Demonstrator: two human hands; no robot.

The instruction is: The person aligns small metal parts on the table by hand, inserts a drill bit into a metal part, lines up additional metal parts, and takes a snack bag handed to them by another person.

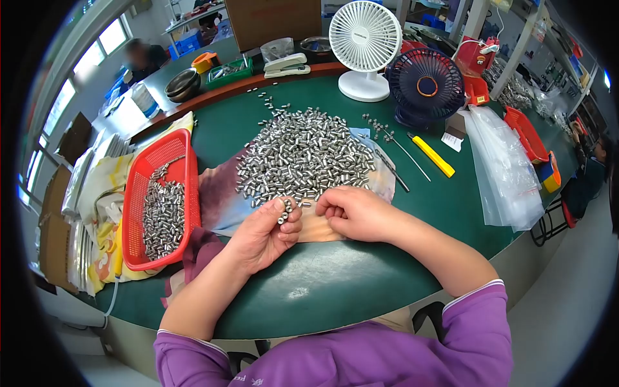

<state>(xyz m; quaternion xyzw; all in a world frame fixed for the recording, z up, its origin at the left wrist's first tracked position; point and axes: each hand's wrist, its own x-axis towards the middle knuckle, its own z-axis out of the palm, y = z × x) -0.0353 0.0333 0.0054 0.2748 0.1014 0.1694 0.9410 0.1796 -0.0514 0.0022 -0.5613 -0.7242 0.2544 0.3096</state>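
Observation:
My left hand is closed around several small metal cylinders, held between thumb and fingers with their round ends showing. Just to its right, my right hand has its fingers curled in at the near edge of a big pile of shiny metal cylinders; whatever it grips is hidden. The pile lies on a multicoloured cloth on the green table. At the left, a red basket holds more of these cylinders.
Behind the pile stand a white fan and a dark fan. Right of it lie a yellow-handled tool, a thin rod and plastic bags. A stapler is at the back. Other people sit far left and far right.

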